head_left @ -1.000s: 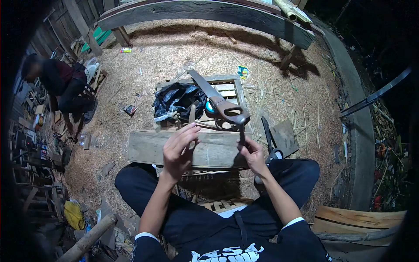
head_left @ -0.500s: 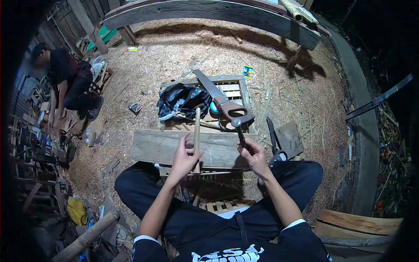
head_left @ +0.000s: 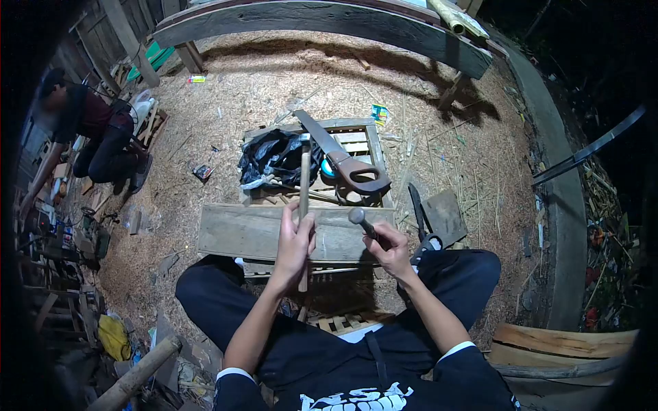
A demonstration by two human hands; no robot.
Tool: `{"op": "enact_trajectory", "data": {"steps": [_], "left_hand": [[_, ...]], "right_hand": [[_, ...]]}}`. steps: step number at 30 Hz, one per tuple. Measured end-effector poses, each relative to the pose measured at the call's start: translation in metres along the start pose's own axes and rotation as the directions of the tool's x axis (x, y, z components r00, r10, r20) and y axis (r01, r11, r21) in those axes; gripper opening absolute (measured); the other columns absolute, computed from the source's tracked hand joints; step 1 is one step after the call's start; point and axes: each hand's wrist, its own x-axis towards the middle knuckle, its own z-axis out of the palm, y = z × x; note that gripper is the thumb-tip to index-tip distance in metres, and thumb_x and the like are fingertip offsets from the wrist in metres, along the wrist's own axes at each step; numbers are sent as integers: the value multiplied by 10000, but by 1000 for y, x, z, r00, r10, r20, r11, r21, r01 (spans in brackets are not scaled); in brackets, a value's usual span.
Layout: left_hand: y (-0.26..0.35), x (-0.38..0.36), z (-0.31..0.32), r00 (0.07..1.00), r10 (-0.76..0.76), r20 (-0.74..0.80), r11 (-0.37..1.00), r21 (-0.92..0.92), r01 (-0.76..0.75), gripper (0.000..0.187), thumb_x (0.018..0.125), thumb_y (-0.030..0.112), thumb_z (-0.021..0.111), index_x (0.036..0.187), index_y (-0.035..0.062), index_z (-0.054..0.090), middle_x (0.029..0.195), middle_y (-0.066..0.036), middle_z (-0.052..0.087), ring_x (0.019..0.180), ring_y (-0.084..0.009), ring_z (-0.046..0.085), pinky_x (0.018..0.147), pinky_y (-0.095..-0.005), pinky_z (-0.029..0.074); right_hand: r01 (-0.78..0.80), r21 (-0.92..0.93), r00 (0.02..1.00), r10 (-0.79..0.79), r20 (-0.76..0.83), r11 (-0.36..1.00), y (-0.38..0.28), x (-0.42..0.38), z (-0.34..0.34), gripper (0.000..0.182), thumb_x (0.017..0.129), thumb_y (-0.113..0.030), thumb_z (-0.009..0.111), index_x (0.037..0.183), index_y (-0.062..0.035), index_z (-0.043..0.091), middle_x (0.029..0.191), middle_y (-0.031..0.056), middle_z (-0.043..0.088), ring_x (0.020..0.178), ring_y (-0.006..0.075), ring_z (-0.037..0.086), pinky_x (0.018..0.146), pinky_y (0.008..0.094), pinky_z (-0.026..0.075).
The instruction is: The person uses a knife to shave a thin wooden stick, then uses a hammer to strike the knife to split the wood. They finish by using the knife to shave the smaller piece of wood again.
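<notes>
My left hand (head_left: 295,245) is closed around a narrow wooden stick (head_left: 305,179), which points away from me over the low slatted crate. In my right hand (head_left: 391,251) is a short dark tool with a rounded metal end (head_left: 357,216), its far part hidden by the fingers. Below both hands lies a wide grey board (head_left: 233,229) across the near side of the crate (head_left: 373,140). A handsaw (head_left: 336,152) with a brown wooden handle rests on the crate, beside a black plastic bag (head_left: 271,157) and a turquoise round item (head_left: 327,168).
A dark-bladed tool (head_left: 418,209) and a square board (head_left: 445,218) lie right of the crate. Wood shavings cover the ground. A long beam bench (head_left: 329,31) spans the back. At the left, a person (head_left: 103,133) crouches by piled items.
My left hand has closed round the stick. The tool in my right hand has shifted left and tilted, its metal end now lower and nearer me. The person at left has shifted left.
</notes>
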Motion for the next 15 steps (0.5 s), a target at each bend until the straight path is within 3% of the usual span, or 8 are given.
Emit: {"op": "enact_trajectory", "data": {"steps": [2, 5, 6, 9, 13, 15], "left_hand": [[2, -5, -4, 990, -8, 141, 999, -32, 13, 361, 1113, 326, 533, 1344, 78, 409, 734, 20, 465, 461, -52, 388, 403, -214, 310], [13, -24, -2, 970, -78, 232, 992, -79, 99, 333, 1109, 303, 546, 1319, 76, 422, 782, -10, 494, 478, -67, 440, 429, -217, 362], [12, -24, -3, 957, -34, 287, 990, -121, 71, 331, 1105, 288, 554, 1328, 78, 430, 846, -36, 525, 514, -85, 487, 468, -225, 408], [14, -31, -6, 930, -9, 368, 991, -118, 56, 343, 1105, 288, 554, 1350, 80, 435, 880, -39, 541, 551, -87, 502, 493, -229, 417], [26, -41, -9, 953, 2, 303, 997, 72, -25, 327, 1105, 291, 556, 1344, 91, 457, 898, -2, 547, 624, -49, 495, 525, -209, 394], [27, -42, -10, 973, -11, 231, 998, 68, -5, 321, 1095, 267, 579, 1335, 90, 461, 902, -1, 555, 639, -42, 500, 531, -207, 391]], "right_hand": [[21, -12, 1000, -21, 8, 1000, 0, 1, 2, 238, 934, -121, 753, 1124, 16, 713, 959, 59, 632, 848, 150, 577, 752, 282, 457], [-34, 9, 999, 34, -22, 999, -2, 2, 1, 238, 930, -107, 757, 1124, 24, 709, 941, 49, 609, 841, 147, 567, 751, 275, 452], [-31, 10, 999, 31, -25, 999, -4, 2, 1, 238, 930, -107, 757, 1124, 24, 709, 941, 49, 609, 841, 147, 567, 751, 275, 452], [-90, 16, 995, 91, -43, 996, -8, 3, -1, 252, 945, -129, 752, 1131, 33, 704, 926, 39, 589, 833, 142, 558, 749, 273, 451], [-71, 70, 997, 74, -32, 995, -3, 3, -1, 269, 963, -151, 735, 1150, 40, 704, 951, 41, 615, 848, 144, 575, 766, 274, 460], [-63, 84, 997, 66, -27, 994, -1, 3, -1, 271, 965, -149, 729, 1157, 42, 705, 960, 42, 624, 854, 147, 581, 771, 275, 463]]}}
